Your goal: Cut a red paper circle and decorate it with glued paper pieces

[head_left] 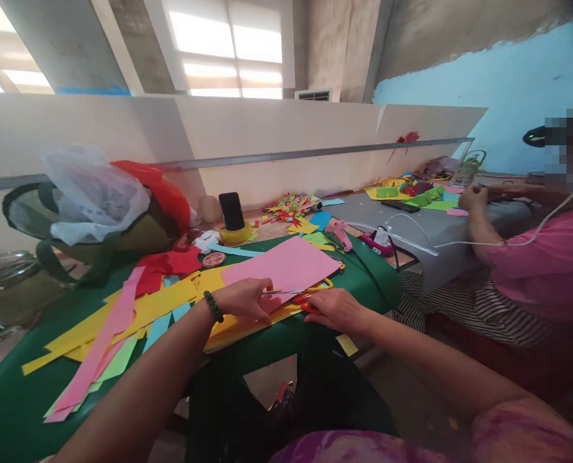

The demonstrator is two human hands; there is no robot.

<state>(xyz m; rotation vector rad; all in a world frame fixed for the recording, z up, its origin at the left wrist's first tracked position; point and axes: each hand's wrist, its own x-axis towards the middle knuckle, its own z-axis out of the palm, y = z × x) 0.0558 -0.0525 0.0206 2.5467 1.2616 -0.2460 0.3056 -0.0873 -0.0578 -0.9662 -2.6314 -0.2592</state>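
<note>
With red-handled scissors [310, 304] in the right hand [343, 312] and the left hand [246, 299] curved at the near side of the pink sheet [293, 260] on the bench [6, 392] (cannot tell if pinching), could perhaps nick the left fingertips [268, 283], because of blades [283, 292] pointing close to them, or cut crookedly by letting the sheet slide.

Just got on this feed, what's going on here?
The person's right hand holds red-handled scissors, blades pointing toward the left hand, which is at the near side of a large pink sheet. Whether they're cutting is hard to tell. Yellow strips lie leftward on the green table. A co-worker is at the right.
</note>
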